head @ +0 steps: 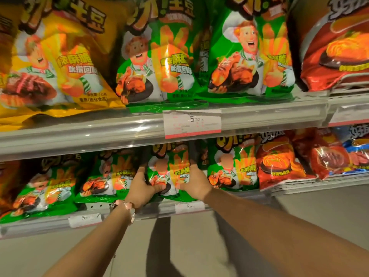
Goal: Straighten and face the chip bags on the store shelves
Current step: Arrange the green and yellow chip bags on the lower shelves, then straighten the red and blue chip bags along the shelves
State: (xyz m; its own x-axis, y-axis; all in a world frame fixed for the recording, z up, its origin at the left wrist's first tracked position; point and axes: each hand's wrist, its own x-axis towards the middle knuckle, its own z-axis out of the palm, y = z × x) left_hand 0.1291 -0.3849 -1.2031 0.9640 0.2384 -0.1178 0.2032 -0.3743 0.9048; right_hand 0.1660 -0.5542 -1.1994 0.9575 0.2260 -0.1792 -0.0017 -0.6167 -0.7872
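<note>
The top shelf's bags are cut off at the frame's upper edge, and the printing is blurred. On the lower shelf (229,205), a glossy, crinkled green chip bag (169,170) stands upright between other green bags. The left hand (142,187) grips its left edge, thumb across the front; the right hand (194,181) clasps its right edge. A beaded bracelet (127,209) circles the left wrist.
</note>
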